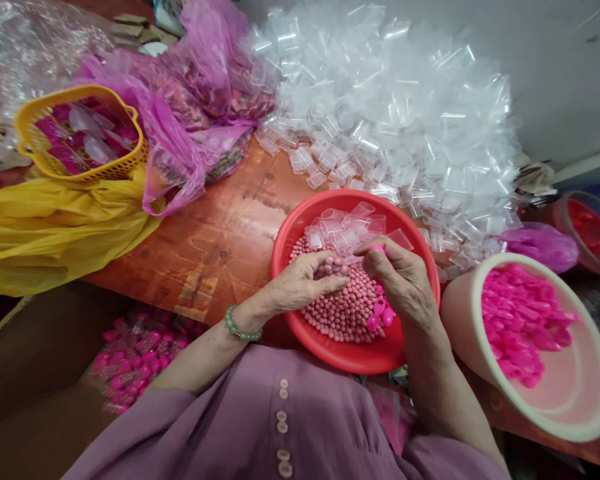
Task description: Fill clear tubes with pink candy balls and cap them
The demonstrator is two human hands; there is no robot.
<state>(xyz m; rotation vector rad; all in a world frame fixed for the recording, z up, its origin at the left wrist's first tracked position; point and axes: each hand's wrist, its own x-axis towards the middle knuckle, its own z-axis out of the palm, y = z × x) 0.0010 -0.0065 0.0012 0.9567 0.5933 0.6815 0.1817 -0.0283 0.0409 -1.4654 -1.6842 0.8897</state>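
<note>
My left hand point(305, 283) is curled around several small pink beads point(330, 268), over the left side of a red basin point(355, 363). In the fingers of my right hand point(403, 277) is a bright pink plastic cap point(377, 249); whether a clear tube is attached to it I cannot make out. Below both hands, the basin holds a layer of dusty-pink beads point(343, 317). Short clear plastic tubes point(337, 227) lie at its far side, and a few bright pink caps point(380, 313) rest on the beads near my right wrist.
A large heap of clear tubes point(390, 113) covers the table point(220, 227) behind the basin. At right leans a white bucket point(580, 400) of pink plastic pieces. A yellow basket point(80, 175), a yellow bag point(55, 227) and purple bags point(175, 153) occupy the left. Filled pink pieces point(140, 353) lie lower left.
</note>
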